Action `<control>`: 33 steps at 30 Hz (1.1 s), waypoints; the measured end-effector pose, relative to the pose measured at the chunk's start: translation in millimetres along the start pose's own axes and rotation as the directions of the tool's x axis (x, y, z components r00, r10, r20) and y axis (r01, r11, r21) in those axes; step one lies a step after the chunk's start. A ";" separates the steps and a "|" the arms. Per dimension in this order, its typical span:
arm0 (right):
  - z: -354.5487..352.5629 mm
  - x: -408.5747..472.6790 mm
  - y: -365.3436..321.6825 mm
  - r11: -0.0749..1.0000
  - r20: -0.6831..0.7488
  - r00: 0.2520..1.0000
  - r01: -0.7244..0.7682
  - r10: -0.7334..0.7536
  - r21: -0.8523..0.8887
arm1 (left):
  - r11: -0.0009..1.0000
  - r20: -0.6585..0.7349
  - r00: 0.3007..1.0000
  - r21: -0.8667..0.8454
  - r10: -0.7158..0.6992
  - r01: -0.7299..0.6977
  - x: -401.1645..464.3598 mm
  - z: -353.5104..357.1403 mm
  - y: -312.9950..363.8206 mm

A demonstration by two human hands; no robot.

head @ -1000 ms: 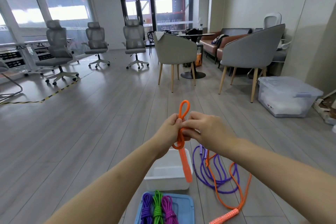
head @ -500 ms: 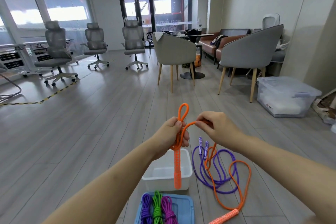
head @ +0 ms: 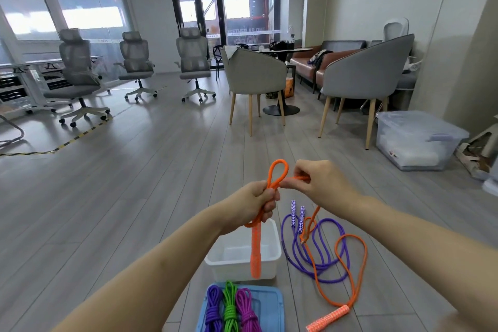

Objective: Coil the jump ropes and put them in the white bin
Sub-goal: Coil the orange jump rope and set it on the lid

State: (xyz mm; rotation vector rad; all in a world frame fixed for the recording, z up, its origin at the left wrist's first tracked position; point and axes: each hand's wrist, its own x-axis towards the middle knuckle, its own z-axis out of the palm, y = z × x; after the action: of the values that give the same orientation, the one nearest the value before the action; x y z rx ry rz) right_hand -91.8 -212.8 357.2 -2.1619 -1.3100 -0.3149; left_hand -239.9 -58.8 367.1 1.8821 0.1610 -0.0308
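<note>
Two hands on orange jump rope (head: 277, 178), left grip (head: 258, 202) clenching it, right grip (head: 310, 186) pinching it, above white bin (head: 215, 261).

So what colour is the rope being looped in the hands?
Orange jump rope, with a white-patterned orange handle, seen in the head view.

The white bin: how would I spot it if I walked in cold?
On the grey floor under the person's hands, the white bin sits just beyond a blue lid carrying three coiled ropes. It is open-topped, opaque white and apparently empty, unlike the bigger lidded clear box by the wall.
</note>
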 end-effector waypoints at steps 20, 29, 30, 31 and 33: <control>18.1 -5.3 -61.8 0.544 0.011 0.882 -0.300 0.471 0.784 | 0.961 -0.291 0.943 -0.170 0.164 -0.219 21.9 16.0 0.0; 18.2 -8.8 -65.8 0.523 0.062 0.887 -0.326 0.458 0.787 | 0.960 -0.319 0.936 -0.178 0.152 -0.216 23.5 13.9 -2.8; 18.3 -9.1 -65.2 0.548 0.078 0.891 -0.342 0.447 0.764 | 0.963 -0.337 0.931 -0.171 0.142 -0.209 23.5 14.1 -3.3; 18.5 -8.9 -64.9 0.571 0.085 0.893 -0.353 0.441 0.742 | 0.966 -0.354 0.925 -0.160 0.136 -0.203 23.5 15.0 -3.6; 18.5 -9.3 -65.5 0.572 0.079 0.887 -0.359 0.455 0.738 | 0.974 -0.388 0.913 -0.124 0.128 -0.189 24.1 17.0 -4.6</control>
State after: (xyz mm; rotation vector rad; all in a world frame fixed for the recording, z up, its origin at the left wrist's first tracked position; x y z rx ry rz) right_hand -154.9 -186.1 361.4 -1.6103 -0.6339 0.2549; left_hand -215.6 -71.3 354.9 1.7178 0.2647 0.4487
